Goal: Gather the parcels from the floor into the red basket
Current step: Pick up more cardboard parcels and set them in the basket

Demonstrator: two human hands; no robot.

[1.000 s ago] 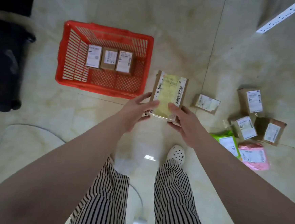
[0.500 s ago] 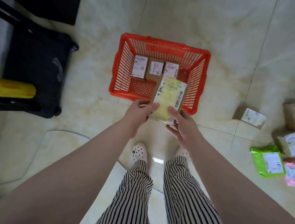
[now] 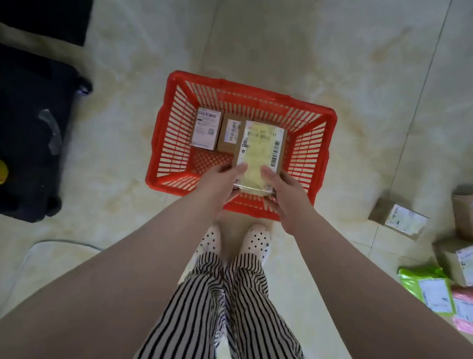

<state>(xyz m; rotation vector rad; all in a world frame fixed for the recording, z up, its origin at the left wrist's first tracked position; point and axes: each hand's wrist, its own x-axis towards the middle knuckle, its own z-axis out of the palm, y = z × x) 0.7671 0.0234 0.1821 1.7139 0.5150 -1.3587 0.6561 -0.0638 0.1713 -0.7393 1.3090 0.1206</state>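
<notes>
Head: both hands' grip round parcel [image 3: 261,150]

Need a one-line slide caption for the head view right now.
Both hands, left and right, hold a yellow-labelled parcel over the red basket, two small boxes visible inside.

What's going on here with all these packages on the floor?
A person is collecting parcels into a red basket. Both hands, the left hand and right hand, hold a flat parcel with a yellowish label over the basket. Two small boxes are visible inside it already. Several more parcels wait on the floor to the right, including cardboard boxes, a green bag and a pink bag.
</notes>
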